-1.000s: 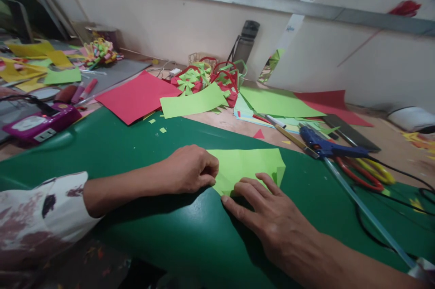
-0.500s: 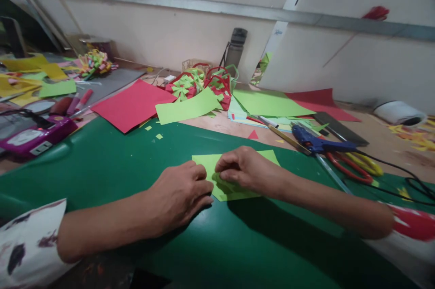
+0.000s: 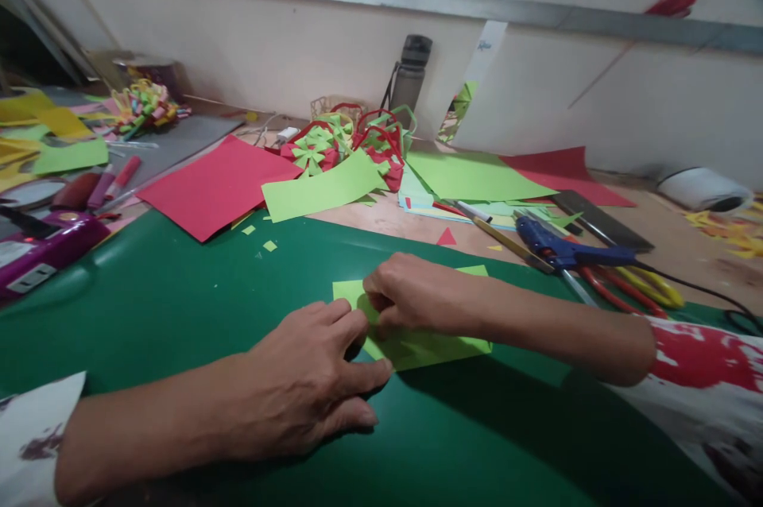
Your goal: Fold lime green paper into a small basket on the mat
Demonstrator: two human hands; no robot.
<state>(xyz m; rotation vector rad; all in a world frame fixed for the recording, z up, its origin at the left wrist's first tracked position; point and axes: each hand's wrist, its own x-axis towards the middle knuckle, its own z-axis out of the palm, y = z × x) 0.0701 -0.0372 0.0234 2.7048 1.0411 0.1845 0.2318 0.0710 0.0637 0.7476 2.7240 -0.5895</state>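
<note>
A sheet of light green paper (image 3: 444, 352) lies on the green mat, partly covered by my hands. My left hand (image 3: 315, 372) rests at the sheet's left side; its index finger reaches the lower left edge, with the thumb apart on the mat below. Over the sheet's middle, my right hand (image 3: 411, 292) is closed, fingers curled and tips down against the paper. Whatever its fingertips may pinch is hidden behind the hand. The two hands are close together, and the right forearm's shadow falls across the mat.
The green mat (image 3: 179, 316) covers the near table. Behind it lie red paper (image 3: 220, 181), a light green strip (image 3: 325, 189) and small red-and-green paper baskets (image 3: 381, 145). To the right are a blue glue gun (image 3: 554, 245) and scissors (image 3: 649, 284); a purple power strip (image 3: 53, 249) sits left.
My left hand has opened out, its index finger and thumb now apart. My right hand has moved slightly left over the paper and its fingers are more curled. The view has shifted a little.
</note>
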